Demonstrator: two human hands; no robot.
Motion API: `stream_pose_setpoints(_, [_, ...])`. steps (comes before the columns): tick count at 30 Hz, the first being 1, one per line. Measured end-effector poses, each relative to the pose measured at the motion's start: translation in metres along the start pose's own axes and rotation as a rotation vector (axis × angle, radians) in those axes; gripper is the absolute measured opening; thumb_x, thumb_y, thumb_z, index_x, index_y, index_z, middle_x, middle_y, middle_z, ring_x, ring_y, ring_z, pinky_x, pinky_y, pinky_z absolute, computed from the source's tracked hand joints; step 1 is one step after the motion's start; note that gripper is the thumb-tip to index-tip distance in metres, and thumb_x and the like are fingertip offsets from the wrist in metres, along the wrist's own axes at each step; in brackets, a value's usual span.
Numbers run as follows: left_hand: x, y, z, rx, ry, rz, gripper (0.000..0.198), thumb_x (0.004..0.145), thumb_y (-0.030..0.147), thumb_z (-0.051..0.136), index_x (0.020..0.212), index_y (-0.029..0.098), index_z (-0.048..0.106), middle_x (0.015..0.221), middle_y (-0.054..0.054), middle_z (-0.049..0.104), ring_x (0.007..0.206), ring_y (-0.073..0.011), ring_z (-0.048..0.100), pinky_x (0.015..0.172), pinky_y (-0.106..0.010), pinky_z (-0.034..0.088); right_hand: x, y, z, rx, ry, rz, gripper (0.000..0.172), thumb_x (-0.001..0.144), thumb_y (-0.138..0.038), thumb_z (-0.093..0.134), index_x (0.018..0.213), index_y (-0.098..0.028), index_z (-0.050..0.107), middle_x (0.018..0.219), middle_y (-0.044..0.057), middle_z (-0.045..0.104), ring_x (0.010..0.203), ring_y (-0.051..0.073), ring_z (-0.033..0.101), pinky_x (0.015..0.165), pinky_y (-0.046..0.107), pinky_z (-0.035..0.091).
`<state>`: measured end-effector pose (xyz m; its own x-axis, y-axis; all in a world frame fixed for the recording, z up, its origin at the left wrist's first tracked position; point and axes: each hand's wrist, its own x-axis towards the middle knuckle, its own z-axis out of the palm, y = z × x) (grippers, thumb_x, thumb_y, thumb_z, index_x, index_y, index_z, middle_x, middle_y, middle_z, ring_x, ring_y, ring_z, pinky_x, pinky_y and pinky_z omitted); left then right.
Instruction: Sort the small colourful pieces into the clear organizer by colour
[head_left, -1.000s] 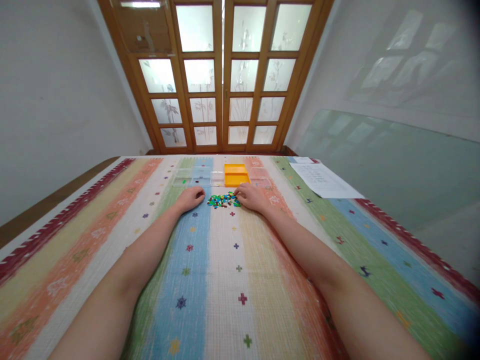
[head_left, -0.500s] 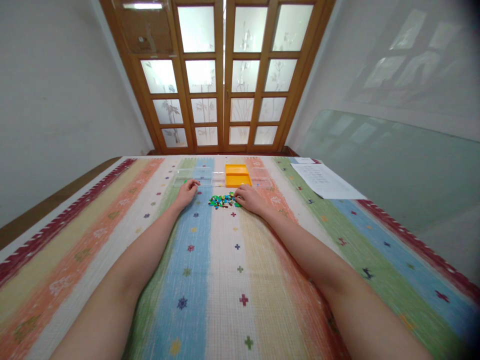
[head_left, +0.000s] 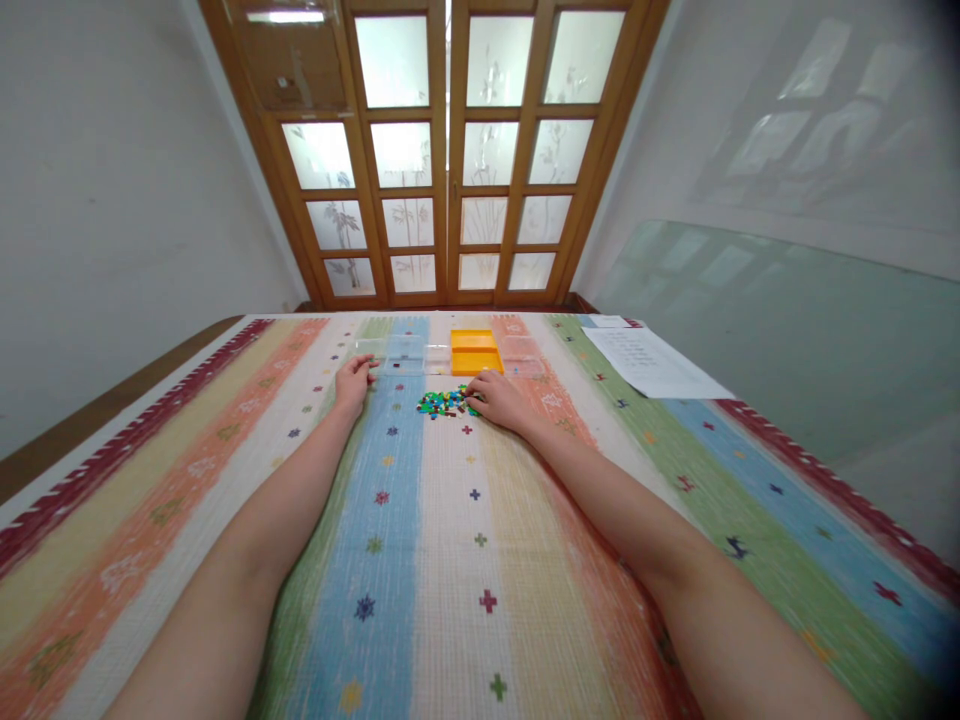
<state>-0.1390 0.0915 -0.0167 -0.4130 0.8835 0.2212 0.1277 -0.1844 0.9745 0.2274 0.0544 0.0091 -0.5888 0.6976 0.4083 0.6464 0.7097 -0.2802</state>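
The step in hand looks like sorting: small coloured pieces (head_left: 442, 403) lie in a loose heap on the striped tablecloth (head_left: 450, 570), and the two hands work on either side of it. Taking the heap as the clock's centre, the right hand (head_left: 498, 399) sits at three o'clock, its fingers bent narrow and their tips touching the heap's edge; whether a piece is pinched there, I cannot tell. The left hand (head_left: 352, 383) is at about ten o'clock, fingers loosely curled beside the near left corner of a clear box (head_left: 409, 350). How wide its fingertips are parted, and whether they hold a piece, is too small to tell.

The orange box (head_left: 476, 363) stands at one o'clock, with another clear box (head_left: 523, 349) at two. A sheet of paper (head_left: 649, 360) lies well off towards three.

The next move, I judge, calls for a fine fingertip pinch on one piece, leaving its neighbours undisturbed.
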Motion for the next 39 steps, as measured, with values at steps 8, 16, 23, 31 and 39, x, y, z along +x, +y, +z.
stream_pose_setpoints(8, [-0.002, 0.001, 0.001, 0.043, -0.050, -0.032, 0.065, 0.090, 0.024, 0.057, 0.154, 0.015, 0.050, 0.126, -0.012, 0.075, 0.060, -0.0083, 0.058, 0.058, -0.021, 0.048, 0.000, -0.001, 0.002, -0.001, 0.000, 0.021, 0.012, 0.099, -0.023, 0.066, 0.103, -0.021, 0.077, 0.106, 0.009, 0.069, 0.106, 0.025, 0.059, 0.095, 0.037, 0.045])
stream_pose_setpoints(16, [-0.007, 0.000, 0.004, 0.201, -0.149, 0.052, 0.041, 0.089, 0.028, 0.057, 0.127, 0.016, 0.070, 0.103, -0.008, 0.076, 0.066, -0.0131, 0.061, 0.065, -0.025, 0.050, 0.001, 0.001, 0.004, -0.011, 0.002, 0.015, 0.013, 0.100, -0.024, 0.064, 0.099, -0.020, 0.076, 0.105, 0.010, 0.069, 0.105, 0.025, 0.059, 0.094, 0.037, 0.045])
stream_pose_setpoints(23, [-0.014, 0.007, 0.007, 0.267, -0.185, 0.099, 0.035, 0.087, 0.026, 0.056, 0.117, 0.017, 0.073, 0.096, -0.006, 0.076, 0.067, -0.0163, 0.061, 0.067, -0.028, 0.050, 0.002, -0.001, 0.002, 0.035, 0.059, 0.037, 0.012, 0.099, -0.024, 0.063, 0.094, -0.019, 0.073, 0.100, 0.009, 0.070, 0.100, 0.024, 0.060, 0.090, 0.036, 0.045])
stream_pose_setpoints(31, [-0.025, 0.014, 0.009, 0.453, -0.293, 0.242, 0.035, 0.091, 0.027, 0.054, 0.117, 0.020, 0.075, 0.093, -0.005, 0.078, 0.076, -0.0211, 0.067, 0.079, -0.034, 0.052, 0.006, 0.006, 0.005, 0.536, 0.238, 0.347, 0.014, 0.091, -0.034, 0.060, 0.086, -0.022, 0.065, 0.085, 0.003, 0.073, 0.076, 0.019, 0.064, 0.071, 0.030, 0.048])
stream_pose_setpoints(39, [-0.037, 0.022, 0.015, 0.579, -0.445, 0.359, 0.032, 0.093, 0.027, 0.056, 0.117, 0.024, 0.077, 0.091, -0.005, 0.079, 0.083, -0.0240, 0.069, 0.084, -0.035, 0.051, 0.008, 0.011, -0.005, 0.769, 0.349, 0.412, 0.018, 0.076, -0.038, 0.066, 0.085, -0.022, 0.062, 0.085, 0.002, 0.069, 0.081, 0.019, 0.061, 0.077, 0.031, 0.051])
